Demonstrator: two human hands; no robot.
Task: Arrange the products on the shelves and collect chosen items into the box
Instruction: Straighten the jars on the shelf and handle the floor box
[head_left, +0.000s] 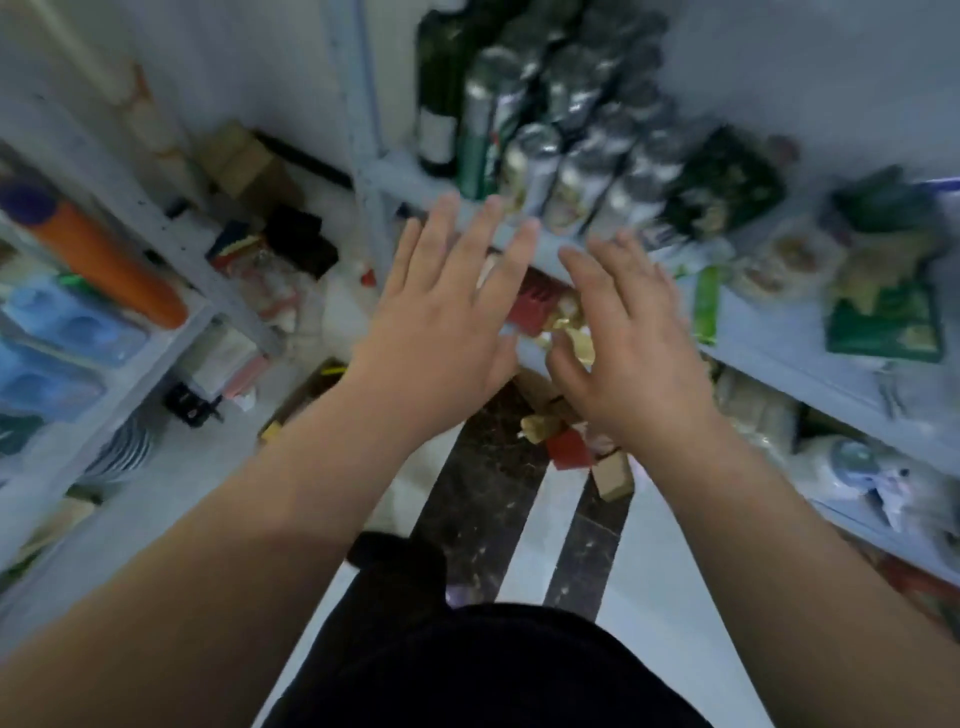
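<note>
Both grips apart, fingers spread, holding nothing: left grip (436, 317) and right grip (636, 348) flank the small red pack (531, 306) w/ gold wrappers (569, 332) at the shelf (779, 322) edge; judged light, crushable, foil prob. slippery, so take by the pack's flat sides.

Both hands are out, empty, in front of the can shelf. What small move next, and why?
Probably close both hands in on the red and gold packets showing in the gap between them. The left hand and right hand are open, hold nothing, and flank those packets. Blur hides how they lie.
</note>
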